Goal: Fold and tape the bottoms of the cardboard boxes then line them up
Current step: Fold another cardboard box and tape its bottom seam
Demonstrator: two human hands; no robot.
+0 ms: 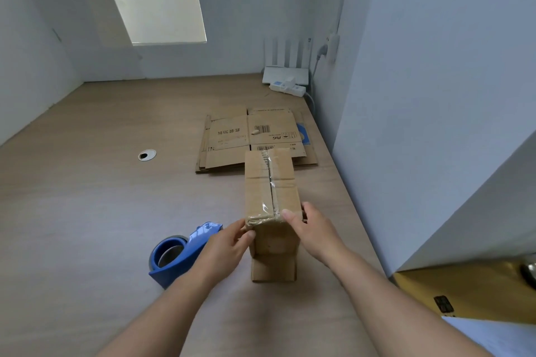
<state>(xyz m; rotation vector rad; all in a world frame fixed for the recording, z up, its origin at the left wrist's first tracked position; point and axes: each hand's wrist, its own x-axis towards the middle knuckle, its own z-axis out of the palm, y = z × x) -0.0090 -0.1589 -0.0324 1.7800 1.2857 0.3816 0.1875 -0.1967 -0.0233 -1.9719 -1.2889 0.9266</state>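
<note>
A round metal cable port (pixel 147 155) is sitting in the wooden counter (pixel 87 211) at the left, well apart from everything else. Nearer the person, a blue tape dispenser (pixel 177 255) is lying on the counter, its front end partly hidden behind the left grip (pixel 224 249). That grip is curling its fingers and thumb against the near left corner of the cardboard box (pixel 271 206), holding it. The box is standing mid-counter with its folded bottom facing up, and a strip of clear tape (pixel 271 182) is running along the centre seam and wrapping over the near edge; a loose flap is hanging down at the near end. Just behind the box, a stack of flattened cardboard boxes (pixel 232 136) is lying flat, printed side up. The right grip (pixel 311 230) is clasping the box's near right corner, thumb pressing on the taped top edge, fingers wrapping round the right side. In the far right corner, a white router (pixel 285 74) and a white power strip (pixel 288 87) are resting by the wall
</note>
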